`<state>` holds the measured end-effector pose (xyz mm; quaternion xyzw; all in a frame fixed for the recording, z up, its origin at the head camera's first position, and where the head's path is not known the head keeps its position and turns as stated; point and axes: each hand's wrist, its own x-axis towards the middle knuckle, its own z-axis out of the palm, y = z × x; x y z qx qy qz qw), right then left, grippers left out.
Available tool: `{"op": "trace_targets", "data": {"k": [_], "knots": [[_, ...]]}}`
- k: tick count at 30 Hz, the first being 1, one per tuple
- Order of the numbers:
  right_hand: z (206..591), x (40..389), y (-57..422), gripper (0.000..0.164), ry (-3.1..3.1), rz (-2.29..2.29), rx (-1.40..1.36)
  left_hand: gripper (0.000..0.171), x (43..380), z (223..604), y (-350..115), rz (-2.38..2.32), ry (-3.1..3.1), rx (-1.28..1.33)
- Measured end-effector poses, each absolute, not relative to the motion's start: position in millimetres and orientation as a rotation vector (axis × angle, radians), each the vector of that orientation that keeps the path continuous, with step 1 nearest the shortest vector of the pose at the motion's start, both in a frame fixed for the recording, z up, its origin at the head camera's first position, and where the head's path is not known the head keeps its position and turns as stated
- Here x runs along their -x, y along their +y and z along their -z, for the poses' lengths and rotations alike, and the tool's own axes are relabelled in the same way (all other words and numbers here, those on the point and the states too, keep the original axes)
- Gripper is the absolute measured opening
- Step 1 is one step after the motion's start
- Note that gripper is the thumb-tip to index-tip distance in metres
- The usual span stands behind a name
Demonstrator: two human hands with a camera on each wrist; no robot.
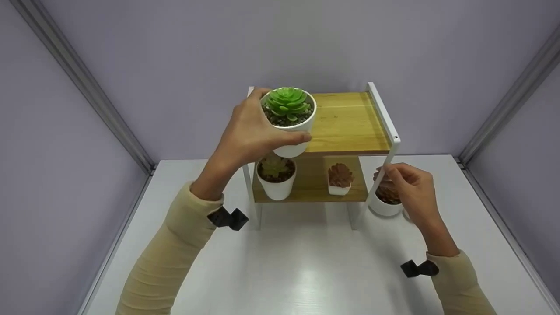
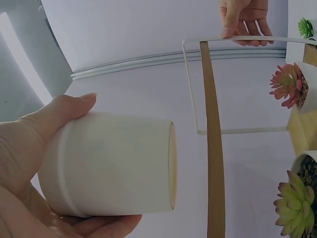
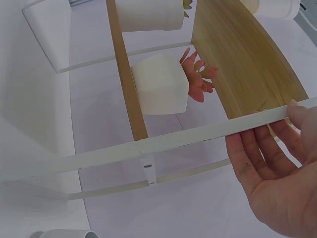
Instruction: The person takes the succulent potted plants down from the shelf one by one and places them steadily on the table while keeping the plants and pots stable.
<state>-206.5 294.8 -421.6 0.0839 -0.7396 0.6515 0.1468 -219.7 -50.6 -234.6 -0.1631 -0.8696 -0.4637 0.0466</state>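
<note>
My left hand [image 1: 249, 133] grips a white round pot [image 1: 292, 150] with a green succulent [image 1: 287, 102] in dark gravel. Its thumb lies across the pot's front. In the left wrist view, a gap separates the pot's base [image 2: 172, 166] from the edge of the upper board [image 2: 214, 148]. The pot hangs over the left part of the two-tier shelf's top [image 1: 350, 127]. With thumb and fingers on either side, my right hand [image 1: 414, 188] holds the white right front post [image 3: 193, 131] of that shelf.
On the lower board stand a round pot with a yellow-green succulent [image 1: 278, 188] and a small angular pot with a reddish succulent [image 1: 340, 178]. Another white pot [image 1: 385, 208] stands on the white table [image 1: 297, 262] right of the shelf. Pale walls [image 1: 175, 65] enclose the table.
</note>
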Motion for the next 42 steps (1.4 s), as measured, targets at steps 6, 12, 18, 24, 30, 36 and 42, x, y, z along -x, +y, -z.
{"op": "trace_targets", "data": {"k": [6, 12, 18, 24, 30, 36, 42], "knots": [[422.1, 206.9, 294.1, 0.035, -2.118, -1.89, -0.236, 0.101, 210.9, 237.6, -51.2, 1.425, -2.654, 0.505], [422.4, 205.5, 295.7, 0.035, -2.165, -1.831, -0.239, 0.102, 204.3, 242.1, -50.9, 1.428, -2.648, 0.527], [422.4, 205.8, 297.8, 0.033, -2.128, -1.875, -0.292, 0.103, 198.7, 247.0, -50.5, 1.389, -2.656, 0.548], [422.1, 205.5, 296.5, 0.032, -2.112, -1.881, -0.256, 0.105, 192.3, 250.5, -51.4, 1.391, -2.658, 0.557], [422.0, 204.0, 296.1, 0.033, -2.134, -1.857, -0.238, 0.104, 185.5, 256.8, -52.7, 1.412, -2.631, 0.574], [421.8, 204.0, 296.8, 0.032, -2.136, -1.852, -0.245, 0.103, 178.3, 262.7, -53.8, 1.42, -2.62, 0.576], [422.3, 203.9, 297.7, 0.031, -2.133, -1.855, -0.258, 0.102, 170.5, 266.6, -54.9, 1.434, -2.611, 0.599]]}}
